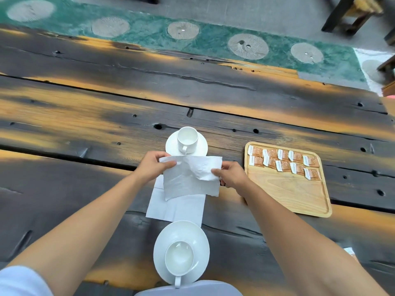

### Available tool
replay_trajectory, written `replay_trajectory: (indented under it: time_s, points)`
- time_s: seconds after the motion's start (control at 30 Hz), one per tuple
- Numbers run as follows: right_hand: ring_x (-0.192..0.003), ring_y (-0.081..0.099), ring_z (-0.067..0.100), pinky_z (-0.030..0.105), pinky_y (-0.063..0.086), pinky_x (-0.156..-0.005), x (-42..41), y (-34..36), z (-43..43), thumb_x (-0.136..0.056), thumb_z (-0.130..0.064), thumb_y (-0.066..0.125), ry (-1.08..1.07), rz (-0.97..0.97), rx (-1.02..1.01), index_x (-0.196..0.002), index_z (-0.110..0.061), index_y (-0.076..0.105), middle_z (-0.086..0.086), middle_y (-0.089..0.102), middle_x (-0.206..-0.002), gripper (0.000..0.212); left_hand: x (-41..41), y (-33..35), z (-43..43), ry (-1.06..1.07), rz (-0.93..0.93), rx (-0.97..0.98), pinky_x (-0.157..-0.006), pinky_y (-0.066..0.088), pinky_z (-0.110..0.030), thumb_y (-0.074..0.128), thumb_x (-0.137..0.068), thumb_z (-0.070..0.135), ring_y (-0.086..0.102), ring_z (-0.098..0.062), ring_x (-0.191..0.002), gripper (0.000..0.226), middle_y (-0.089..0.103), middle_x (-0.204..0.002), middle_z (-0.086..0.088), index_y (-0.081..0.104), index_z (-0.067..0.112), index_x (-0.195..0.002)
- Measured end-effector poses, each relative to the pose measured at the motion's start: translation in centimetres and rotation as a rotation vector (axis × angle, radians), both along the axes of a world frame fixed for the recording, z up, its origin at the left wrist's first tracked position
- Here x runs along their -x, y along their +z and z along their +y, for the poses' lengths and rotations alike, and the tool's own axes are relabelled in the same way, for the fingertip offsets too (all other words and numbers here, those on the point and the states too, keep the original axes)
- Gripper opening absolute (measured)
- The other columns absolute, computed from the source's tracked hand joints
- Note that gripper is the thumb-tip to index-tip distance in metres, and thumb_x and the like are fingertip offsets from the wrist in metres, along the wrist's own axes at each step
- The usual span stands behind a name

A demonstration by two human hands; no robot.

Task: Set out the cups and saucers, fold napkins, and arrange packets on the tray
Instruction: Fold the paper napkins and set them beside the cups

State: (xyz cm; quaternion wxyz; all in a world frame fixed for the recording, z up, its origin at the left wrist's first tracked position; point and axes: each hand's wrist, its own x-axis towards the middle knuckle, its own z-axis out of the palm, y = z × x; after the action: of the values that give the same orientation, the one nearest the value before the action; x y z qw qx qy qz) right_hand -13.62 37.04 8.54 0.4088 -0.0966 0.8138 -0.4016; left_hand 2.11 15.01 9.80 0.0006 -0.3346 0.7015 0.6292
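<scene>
Both hands hold one white napkin (188, 180) above the table. My left hand (155, 166) pinches its upper left corner, and my right hand (232, 175) pinches its right edge, which is creased. Flat on the wood beneath it lies a second white napkin (179, 208). A white cup (187, 139) stands on its saucer (202, 147) just beyond the napkin. Close to me, another white cup (179, 258) rests on a saucer (201, 240). To the right, a wooden tray (292, 195) carries two rows of orange packets (284, 162) along its far side.
The table (106, 124) is dark, weathered planks with gaps and knot holes. Another packet (350, 252) lies partly hidden behind my right forearm. Beyond the table's far edge are green flooring with round stones (248, 46) and dark chair legs (350, 16).
</scene>
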Motion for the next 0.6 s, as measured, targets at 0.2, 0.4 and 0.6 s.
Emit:
replay_trajectory:
  time_s: [0.2,0.4,0.6]
  points:
    - [-0.053,0.06,0.014,0.023,0.035,-0.045,0.0,0.3,0.6,-0.086,-0.016,0.07,0.124,-0.192,-0.053,-0.102,-0.013,0.07,0.01,0.067,-0.079,0.017,-0.5,1.2,-0.2,-0.054,-0.069,-0.04,-0.074,0.059,-0.037,0.069,-0.088,0.008,0.069,-0.021,-0.078,0.01,0.074,-0.088,-0.011,0.072,0.003,-0.096]
    - [-0.048,0.056,0.007,0.019,0.034,-0.041,-0.5,-0.9,-0.2,-0.083,-0.008,0.067,0.062,-0.031,-0.077,-0.098,-0.02,0.073,-0.003,0.068,-0.069,0.02,-0.2,-0.7,-0.2,-0.039,-0.204,0.216,-0.066,0.047,-0.024,0.071,-0.086,0.015,0.065,-0.014,-0.076,0.011,0.072,-0.08,0.002,0.072,0.02,-0.076]
    - [-0.055,0.051,0.009,0.021,0.039,-0.051,-0.8,-3.7,-1.3,-0.083,-0.008,0.064,0.041,0.151,-0.148,-0.091,-0.011,0.076,0.002,0.064,-0.068,0.015,0.1,-3.4,-0.2,0.001,-0.302,0.32,-0.057,0.04,-0.014,0.073,-0.083,0.025,0.059,-0.003,-0.073,0.018,0.067,-0.083,0.014,0.07,0.04,-0.075]
